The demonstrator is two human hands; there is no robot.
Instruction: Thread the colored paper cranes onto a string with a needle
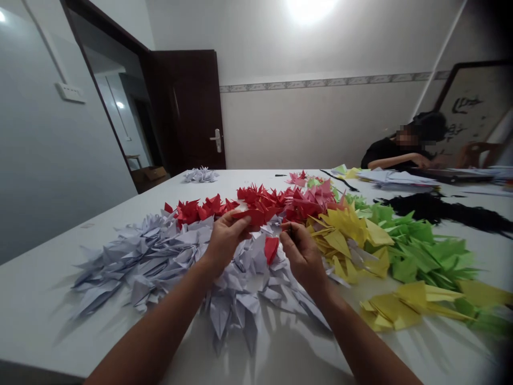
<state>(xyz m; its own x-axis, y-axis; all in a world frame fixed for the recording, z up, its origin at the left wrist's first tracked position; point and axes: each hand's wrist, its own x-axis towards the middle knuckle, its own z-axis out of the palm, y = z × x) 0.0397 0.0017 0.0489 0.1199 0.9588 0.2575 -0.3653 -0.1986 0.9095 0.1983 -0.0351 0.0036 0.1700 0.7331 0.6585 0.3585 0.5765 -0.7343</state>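
My left hand [225,238] pinches a red folded paper crane [259,216] above the middle of the heap. Close beside it on the right, my right hand [305,258] is closed in a pinch; a small dark thing shows at its fingertips, too small to name. Between and below the hands, another red folded paper piece [271,249] rests among white paper cranes [160,256]. Beyond my hands lie red paper cranes [200,208] and pink ones [315,197]. Yellow cranes [340,235] sit just right of my right hand.
Green cranes [428,248] spread to the right on the white table [40,326]. A bundle of black strands [433,207] lies behind them. Across the table a person [388,152] in a dark top sits by stacked papers [396,176]. A dark door [186,107] stands at the back left.
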